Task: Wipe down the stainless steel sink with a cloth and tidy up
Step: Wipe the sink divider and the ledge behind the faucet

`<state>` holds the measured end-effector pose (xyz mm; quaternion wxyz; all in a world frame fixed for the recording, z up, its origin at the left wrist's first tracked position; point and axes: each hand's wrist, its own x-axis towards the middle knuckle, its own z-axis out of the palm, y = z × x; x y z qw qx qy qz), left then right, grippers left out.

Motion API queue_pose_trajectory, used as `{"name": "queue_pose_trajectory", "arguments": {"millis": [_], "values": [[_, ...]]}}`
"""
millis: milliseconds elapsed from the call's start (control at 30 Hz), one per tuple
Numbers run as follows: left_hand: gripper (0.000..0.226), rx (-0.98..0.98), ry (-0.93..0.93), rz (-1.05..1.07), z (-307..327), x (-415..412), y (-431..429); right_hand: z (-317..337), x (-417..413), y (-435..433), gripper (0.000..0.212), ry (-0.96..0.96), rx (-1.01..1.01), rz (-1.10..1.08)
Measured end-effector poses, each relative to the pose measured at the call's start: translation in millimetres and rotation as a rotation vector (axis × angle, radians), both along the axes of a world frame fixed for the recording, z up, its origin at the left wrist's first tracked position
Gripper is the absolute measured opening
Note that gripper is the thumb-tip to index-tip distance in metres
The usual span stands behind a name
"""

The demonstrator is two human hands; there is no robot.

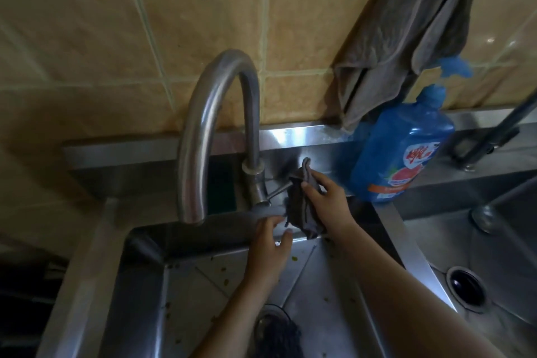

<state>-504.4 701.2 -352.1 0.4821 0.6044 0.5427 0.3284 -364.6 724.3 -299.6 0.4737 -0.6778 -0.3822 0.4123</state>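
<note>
- Sink [145, 285]: stainless steel, 2 basins. The left basin is nearest me; the right basin [511, 244] lies past a steel divider.
- Left basin floor: scattered small food bits [224, 281], and a round strainer [271, 317] at the near edge, partly hidden by the forearm.
- Right basin: 1 dark open drain [467, 288].
- Faucet [216, 125]: a tall curved spout on the far ledge of the counter, with its outlet over the left basin. Its lever [276, 191] points right.
- Cloth [300, 206]: grey, bunched, on the far rim of the left basin. It sits just right of the faucet base and touches the lever's tip.
- Right hand [327, 197]: fingers curled over the cloth, gripping it against the far rim.
- Left hand [270, 244]: over the left basin, fingertips at the cloth's lower left edge. Cannot tell whether it pinches the cloth or only touches it.
- Blue detergent bottle [402, 151]: upright on the far ledge, right of the hands and apart from them.
- Grey towel [406, 38]: hangs against the tan tiled wall [116, 38], with its lower end just above the ledge, beside the bottle.
</note>
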Motion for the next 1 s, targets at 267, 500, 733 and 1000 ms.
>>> {"name": "queue_pose_trajectory", "arguments": {"millis": [267, 500, 733, 1000], "values": [[0.033, 0.192, 0.117, -0.060, -15, 20, 15, -36, 5, 26, 0.041, -0.774, -0.002, 0.178], [0.044, 0.252, 0.269, -0.024, -19, 32, 21, -52, 2, 26, 0.031, -1.065, 0.128, 0.212], [0.050, 0.232, 0.391, -0.014, -23, 29, 26, -68, -11, 24, 0.039, -0.927, 0.161, 0.332], [0.069, 0.285, 0.488, -0.100, -33, 26, 19, -69, -17, 27, 0.024, -0.915, 0.230, 0.246]]}}
